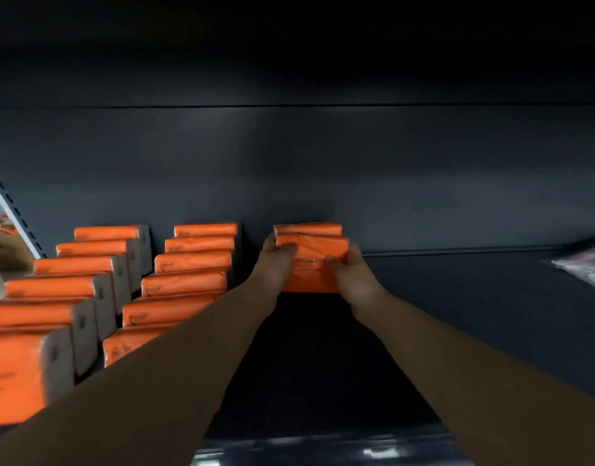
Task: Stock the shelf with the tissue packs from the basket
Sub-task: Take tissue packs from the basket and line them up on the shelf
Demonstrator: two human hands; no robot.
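Here your left hand (275, 260) and right hand (348, 269) grip a glossy orange tissue pack (311, 264) upright on the dark shelf (457, 297), seemingly touching another pack (307, 229) behind it.

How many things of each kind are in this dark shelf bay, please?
Orange tissue packs standing in rows: 13
Orange tissue pack held by left hand and right hand: 1
Plastic bag, blurred: 1
Total: 15

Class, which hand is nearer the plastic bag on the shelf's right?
Right. The right hand grips the tissue pack on the side facing the plastic bag; the left hand grips its far side.
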